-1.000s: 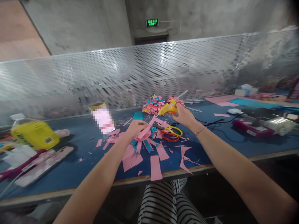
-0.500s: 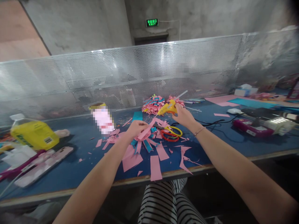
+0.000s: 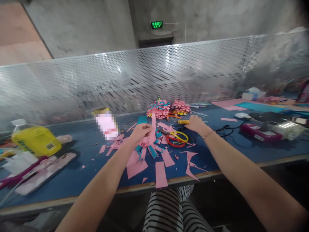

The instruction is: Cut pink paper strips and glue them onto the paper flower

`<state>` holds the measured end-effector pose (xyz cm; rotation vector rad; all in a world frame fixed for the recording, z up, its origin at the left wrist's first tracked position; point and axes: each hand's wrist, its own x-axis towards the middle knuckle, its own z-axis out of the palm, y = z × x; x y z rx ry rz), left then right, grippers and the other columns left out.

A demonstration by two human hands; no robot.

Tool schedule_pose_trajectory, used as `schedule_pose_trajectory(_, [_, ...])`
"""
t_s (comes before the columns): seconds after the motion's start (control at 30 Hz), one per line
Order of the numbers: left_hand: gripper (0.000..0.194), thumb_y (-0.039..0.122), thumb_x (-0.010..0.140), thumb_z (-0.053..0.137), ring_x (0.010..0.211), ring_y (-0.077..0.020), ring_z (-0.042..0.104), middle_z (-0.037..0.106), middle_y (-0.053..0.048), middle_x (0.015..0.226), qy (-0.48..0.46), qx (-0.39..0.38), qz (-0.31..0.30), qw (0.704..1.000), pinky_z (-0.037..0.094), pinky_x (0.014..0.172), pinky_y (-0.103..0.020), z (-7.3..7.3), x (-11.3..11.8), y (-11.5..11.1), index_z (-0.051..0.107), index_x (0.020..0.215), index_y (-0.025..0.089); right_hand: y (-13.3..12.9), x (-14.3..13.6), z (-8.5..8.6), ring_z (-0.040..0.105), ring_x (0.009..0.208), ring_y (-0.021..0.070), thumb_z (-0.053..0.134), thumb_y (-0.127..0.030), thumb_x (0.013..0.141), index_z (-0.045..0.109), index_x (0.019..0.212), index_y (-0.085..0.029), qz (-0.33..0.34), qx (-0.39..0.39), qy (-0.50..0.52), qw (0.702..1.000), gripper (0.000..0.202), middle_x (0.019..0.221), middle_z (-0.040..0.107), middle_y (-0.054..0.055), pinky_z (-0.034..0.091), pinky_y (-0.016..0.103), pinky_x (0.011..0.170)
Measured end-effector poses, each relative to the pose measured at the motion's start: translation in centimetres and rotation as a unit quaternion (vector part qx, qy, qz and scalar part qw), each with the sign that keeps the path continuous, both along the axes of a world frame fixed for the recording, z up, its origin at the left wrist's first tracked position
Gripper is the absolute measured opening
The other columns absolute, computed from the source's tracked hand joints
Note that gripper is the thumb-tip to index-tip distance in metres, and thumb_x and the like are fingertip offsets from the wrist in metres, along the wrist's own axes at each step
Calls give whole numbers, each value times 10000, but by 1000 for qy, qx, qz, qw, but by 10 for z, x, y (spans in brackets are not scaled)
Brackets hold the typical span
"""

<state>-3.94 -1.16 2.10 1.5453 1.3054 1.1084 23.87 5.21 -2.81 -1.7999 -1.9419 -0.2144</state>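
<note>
A pink paper strip (image 3: 154, 124) stands upright, its side pinched in the fingertips of my left hand (image 3: 142, 132). Under those fingers is a pink and blue paper pompom (image 3: 153, 149) with strips fanning outward; my hand covers part of it. To the right, my right hand (image 3: 196, 124) is closed over a yellow glue gun (image 3: 183, 122) low at the tabletop, and the handle is mostly hidden. Between the two hands lie scissors (image 3: 180, 137) with red and yellow handles. Cut pink paper pieces (image 3: 161, 174) are scattered in front of the pompom.
Two finished-looking pompoms (image 3: 159, 108) sit at the back, by a perforated metal screen (image 3: 145, 87). At left are a bottle of yellow liquid (image 3: 36, 138) and a phone (image 3: 45, 174). A purple device (image 3: 260, 132) and a black cable (image 3: 225, 130) lie at right.
My right hand has lowered the glue gun from above the pompom to the tabletop at the right. In my left hand the pink strip has swung from slanting to upright.
</note>
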Motion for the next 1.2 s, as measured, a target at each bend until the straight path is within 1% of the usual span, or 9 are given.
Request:
schedule_pose_trajectory(0.03, [121, 225, 594, 642, 438, -48, 433, 504, 36, 488, -24, -9, -6, 1000, 370, 469, -192, -1, 0, 1, 575, 644, 137, -3, -4, 4, 503, 981, 308, 619, -322, 637, 535, 936, -100, -6, 11, -5, 1000, 382, 980, 543, 183, 418, 407, 769])
schedule_pose_trajectory(0.07, [129, 220, 588, 650, 437, -46, 437, 502, 37, 487, -49, -17, -14, 999, 374, 470, -191, -2, 0, 1, 568, 642, 136, -7, -10, 9, 485, 1007, 299, 611, -331, 655, 526, 953, -103, 24, 34, -8, 999, 385, 1009, 526, 180, 413, 405, 792])
schedule_pose_trajectory(0.17, [153, 215, 571, 673, 451, -43, 453, 515, 29, 508, -110, -31, -38, 993, 389, 473, -185, -3, 2, 1, 564, 641, 134, -26, -35, 26, 486, 989, 217, 538, -276, 739, 496, 999, -139, 246, 106, 6, 963, 297, 1023, 509, 118, 403, 355, 849])
schedule_pose_trajectory(0.23, [167, 218, 559, 687, 456, -41, 453, 516, 29, 510, -133, -37, -47, 989, 395, 474, -185, -2, 4, -1, 564, 633, 133, -40, -53, 33, 508, 917, 186, 508, -267, 770, 468, 1056, -180, 349, 116, 16, 930, 302, 1002, 507, 83, 426, 343, 817])
schedule_pose_trajectory(0.37, [187, 212, 545, 701, 464, -45, 475, 537, 22, 523, -165, -57, -61, 983, 406, 479, -187, 2, 10, -8, 559, 635, 131, -57, -78, 32, 497, 895, 178, 507, -240, 779, 481, 1058, -216, 452, 130, 4, 883, 282, 973, 497, 64, 445, 332, 775])
schedule_pose_trajectory(0.5, [192, 190, 546, 696, 469, -55, 508, 558, 13, 531, -168, -74, -79, 980, 410, 485, -184, 1, 15, -12, 541, 641, 127, -56, -86, 25, 494, 837, 151, 491, -196, 785, 520, 1003, -203, 491, 126, 36, 861, 220, 925, 489, 56, 447, 300, 747])
schedule_pose_trajectory(0.67, [219, 203, 532, 701, 495, -62, 519, 565, 6, 577, -164, -65, -92, 980, 412, 499, -191, -3, 19, -14, 536, 652, 124, -56, -87, 27, 490, 755, 128, 481, -224, 808, 576, 805, -191, 517, 114, 112, 841, 100, 806, 512, 32, 434, 264, 686])
schedule_pose_trajectory(0.93, [257, 336, 550, 685, 501, -62, 489, 517, 35, 571, -158, -22, -46, 986, 404, 488, -196, -7, 21, -12, 552, 649, 140, -60, -91, 29, 483, 722, 122, 501, -266, 802, 574, 778, -186, 520, 90, 156, 835, 111, 774, 519, 25, 419, 243, 624])
schedule_pose_trajectory(1.2, [194, 302, 601, 616, 537, -88, 523, 582, 3, 652, -97, 48, -25, 994, 440, 505, -217, -9, 15, -4, 593, 711, 145, -65, -96, 30, 454, 633, 99, 507, -270, 787, 531, 717, -173, 489, 52, 207, 846, 122, 721, 499, 5, 386, 215, 554])
